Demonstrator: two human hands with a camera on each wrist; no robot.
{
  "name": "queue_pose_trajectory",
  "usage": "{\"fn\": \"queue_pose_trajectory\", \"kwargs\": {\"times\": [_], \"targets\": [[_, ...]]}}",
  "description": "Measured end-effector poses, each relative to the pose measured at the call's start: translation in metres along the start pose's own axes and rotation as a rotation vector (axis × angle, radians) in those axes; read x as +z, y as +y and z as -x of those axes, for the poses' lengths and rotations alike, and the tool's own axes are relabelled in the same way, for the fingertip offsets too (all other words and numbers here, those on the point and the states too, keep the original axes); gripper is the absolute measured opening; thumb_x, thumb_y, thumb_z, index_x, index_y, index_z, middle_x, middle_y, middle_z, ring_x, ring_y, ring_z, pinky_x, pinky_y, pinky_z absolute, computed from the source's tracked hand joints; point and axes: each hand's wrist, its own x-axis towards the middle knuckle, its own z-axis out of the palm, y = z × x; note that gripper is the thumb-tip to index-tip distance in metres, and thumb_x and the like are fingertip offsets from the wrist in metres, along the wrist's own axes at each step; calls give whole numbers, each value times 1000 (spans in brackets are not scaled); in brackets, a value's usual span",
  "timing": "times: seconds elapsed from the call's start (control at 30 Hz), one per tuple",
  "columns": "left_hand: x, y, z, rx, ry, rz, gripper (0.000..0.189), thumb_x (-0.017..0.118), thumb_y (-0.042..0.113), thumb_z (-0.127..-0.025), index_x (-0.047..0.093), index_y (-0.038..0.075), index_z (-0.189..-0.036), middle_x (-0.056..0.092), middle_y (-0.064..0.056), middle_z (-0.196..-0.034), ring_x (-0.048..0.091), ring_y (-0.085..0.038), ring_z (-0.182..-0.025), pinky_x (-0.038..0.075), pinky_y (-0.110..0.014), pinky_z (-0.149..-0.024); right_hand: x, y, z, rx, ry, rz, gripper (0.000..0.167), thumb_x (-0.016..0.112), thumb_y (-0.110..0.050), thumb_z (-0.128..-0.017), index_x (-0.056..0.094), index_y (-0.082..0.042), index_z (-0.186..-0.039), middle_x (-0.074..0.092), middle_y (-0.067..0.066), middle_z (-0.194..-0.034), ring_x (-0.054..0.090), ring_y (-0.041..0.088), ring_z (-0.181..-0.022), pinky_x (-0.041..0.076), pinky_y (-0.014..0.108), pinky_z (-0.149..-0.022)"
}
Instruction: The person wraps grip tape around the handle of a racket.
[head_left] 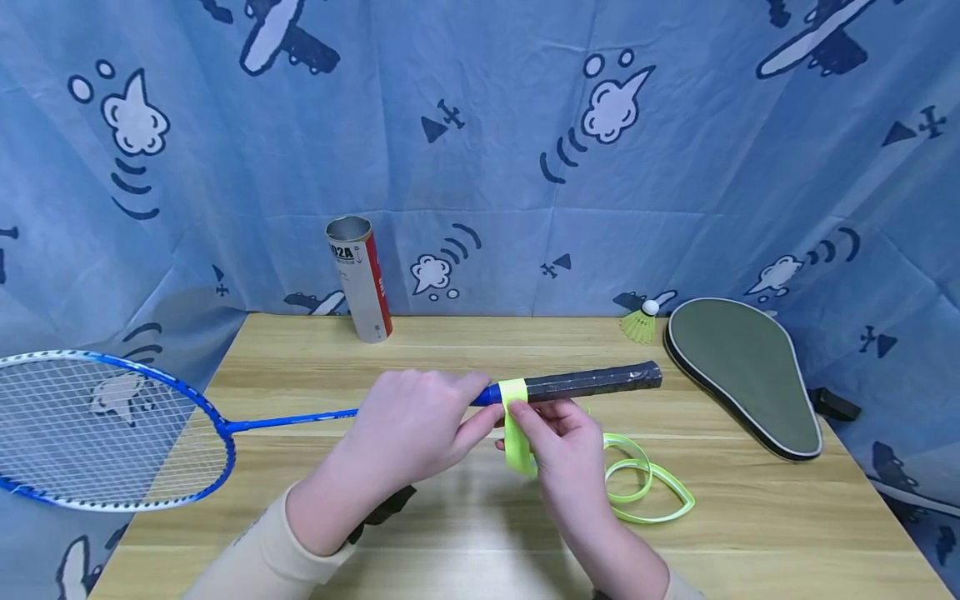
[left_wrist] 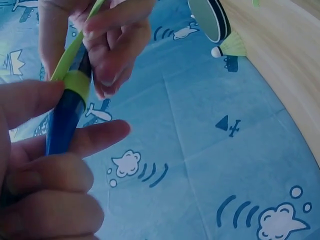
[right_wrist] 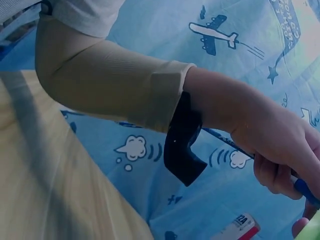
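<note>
A blue and white badminton racket [head_left: 298, 420] is held level above the table, strings to the left and black handle [head_left: 592, 382] to the right. My left hand [head_left: 408, 421] curls round the racket at the blue cone [left_wrist: 65, 120]. In the left wrist view its thumb touches the yellow-green grip tape [left_wrist: 77, 85], which circles the handle's base. My right hand [head_left: 562, 454] pinches the tape's hanging strip [head_left: 516, 442] between thumb and fingers, just below the handle. The left hand [right_wrist: 280, 135] also shows in the right wrist view; the right hand is out of that view.
Loose loops of the tape [head_left: 667, 496] lie on the wooden table [head_left: 825, 533] right of my right hand. A shuttlecock tube [head_left: 362, 279] stands at the back. A yellow shuttlecock [head_left: 640, 322] and a green paddle case [head_left: 742, 375] sit back right, before a blue curtain [head_left: 495, 183].
</note>
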Motion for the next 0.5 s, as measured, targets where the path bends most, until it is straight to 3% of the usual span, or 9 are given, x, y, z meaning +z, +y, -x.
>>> {"fn": "queue_pose_trajectory", "kwargs": {"times": [0.1, 0.2, 0.33, 0.5], "targets": [[-3, 0, 0, 15, -47, 27, 25, 65, 44, -99, 62, 20, -94, 36, 11, -52, 32, -8, -41, 21, -25, -37, 0, 0, 0, -11, -7, -19, 7, 71, 0, -95, 72, -5, -99, 73, 8, -87, 76, 23, -77, 64, 40, -64], [-4, 1, 0, 58, -39, 52, 22, 64, 37, -101, 60, 20, -115, 38, 12, -54, 31, -6, -41, 24, -23, -37, 0, -1, 1, -41, -11, -54, 7, 70, 1, -95, 71, -6, -98, 73, 8, -86, 76, 21, -74, 63, 36, -60], [-3, 2, 0, 141, 41, 54, 33, 65, 22, -100, 56, 24, -132, 43, 11, -60, 26, -5, -41, 22, -19, -38, 1, -3, 0, -82, -11, -99, 8, 66, 3, -97, 68, -5, -97, 72, 7, -84, 74, 18, -68, 61, 31, -56], [0, 3, 0, 214, 137, -31, 42, 66, 9, -94, 63, 26, -132, 52, 6, -75, 21, -7, -42, 16, -19, -39, 2, -4, 0, -107, 8, -120, 5, 67, 1, -97, 64, 5, -99, 69, 6, -83, 69, 17, -62, 59, 28, -54]]}}
